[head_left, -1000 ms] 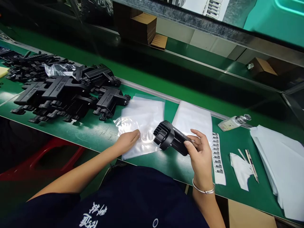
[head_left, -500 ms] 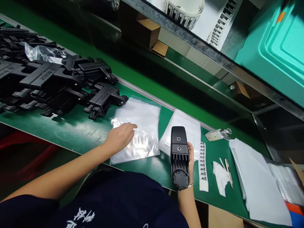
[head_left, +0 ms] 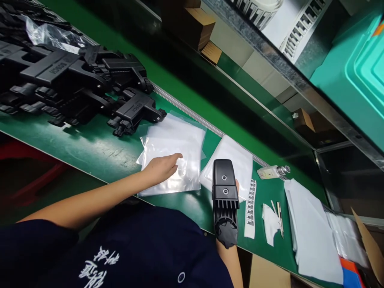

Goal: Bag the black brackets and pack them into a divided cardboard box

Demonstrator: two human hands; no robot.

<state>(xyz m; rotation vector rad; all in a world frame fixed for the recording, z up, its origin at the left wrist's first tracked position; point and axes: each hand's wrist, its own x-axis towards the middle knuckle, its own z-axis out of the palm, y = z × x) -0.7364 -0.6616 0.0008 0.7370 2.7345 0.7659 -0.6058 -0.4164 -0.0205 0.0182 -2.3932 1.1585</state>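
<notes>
My left hand (head_left: pixel 162 167) rests on the top sheet of a pile of clear plastic bags (head_left: pixel 189 176), its index finger stretched forward over the shiny film. Its other fingers are partly hidden beneath the hand. In front of my body, my right hand (head_left: pixel 238 186) grips a black plastic bracket (head_left: pixel 225 200) from behind, with only a fingertip showing past its edge. Two screw heads, a ribbed section and a rounded lower end face me on the bracket. Behind it lies a second pile of white bags (head_left: pixel 232 160).
Many black brackets (head_left: pixel 60 72) are heaped at the left. Right of me lie a label strip (head_left: pixel 250 212), a white scrap (head_left: pixel 270 224), pens (head_left: pixel 280 220), a small bottle (head_left: pixel 268 172) and white sheets (head_left: pixel 312 232). A metal shelf (head_left: pixel 264 44) with a teal bin (head_left: pixel 354 80) overhangs the bench.
My left hand has slid slightly away from me and right over the bags, and their corners now fan out more. The bracket stays in my right hand. The whole view has tilted.
</notes>
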